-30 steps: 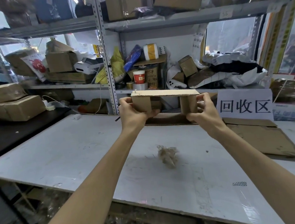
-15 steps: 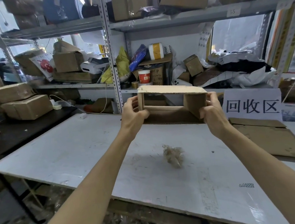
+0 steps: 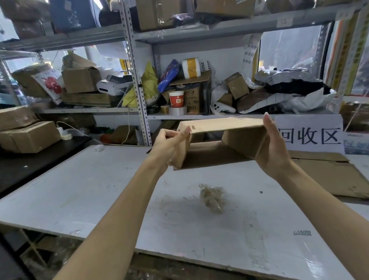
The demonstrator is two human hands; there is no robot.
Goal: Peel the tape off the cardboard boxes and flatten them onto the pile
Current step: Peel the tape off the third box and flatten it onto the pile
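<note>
White table (image 3: 94,192) below; we hold box (image 3: 220,125) mid-frame, in air: left hand (image 3: 170,145) curled round left end, right hand (image 3: 271,145) flat, fingers straight, pressing right end. Risk: flat palm slips, box skews, drops short of pile (image 3: 333,171) at right.

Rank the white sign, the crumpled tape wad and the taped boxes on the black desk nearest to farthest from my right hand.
1. White sign: just right of the right hand.
2. Crumpled tape wad: on the table, lower left.
3. Taped boxes: far left.

Open tabletop (image 3: 83,189) left; crumpled wad (image 3: 211,197) (mid-table) and cardboard pile (image 3: 334,176) right
</note>
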